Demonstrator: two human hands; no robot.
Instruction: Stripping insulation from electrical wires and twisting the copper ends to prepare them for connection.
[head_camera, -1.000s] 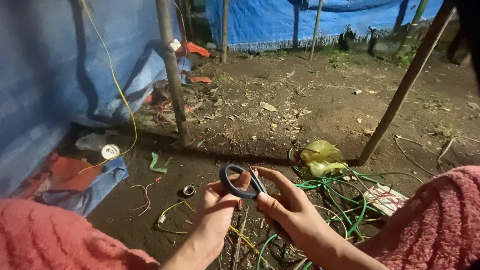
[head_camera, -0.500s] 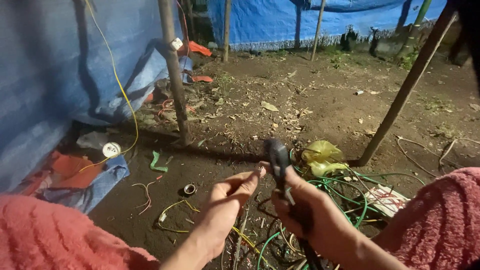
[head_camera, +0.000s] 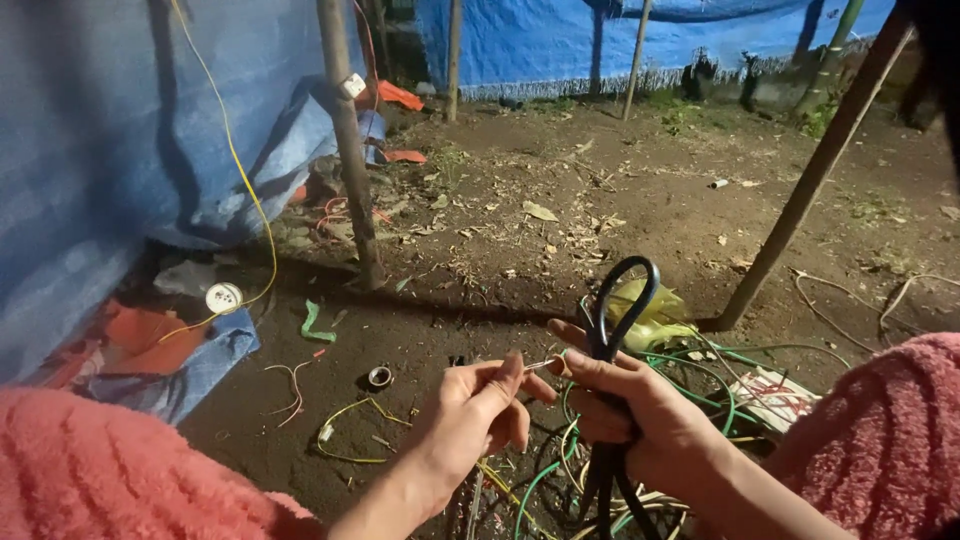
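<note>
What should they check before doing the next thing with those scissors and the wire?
1. Right hand grips the black scissors firmly: ok.
2. Left hand pinches the thin wire end between its fingertips: ok.
3. Scissor blades pointing away from fingers: cannot tell, the blades are hidden below the hand.
4. Wire end clear of the tangle of green and yellow wires on the ground: ok.
5. Enough light to see the wire tip: not ok, the scene is dim.

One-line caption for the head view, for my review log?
Right hand grips black scissors upright; left hand pinches a thin wire end above tangled green cables on dirt.
</note>
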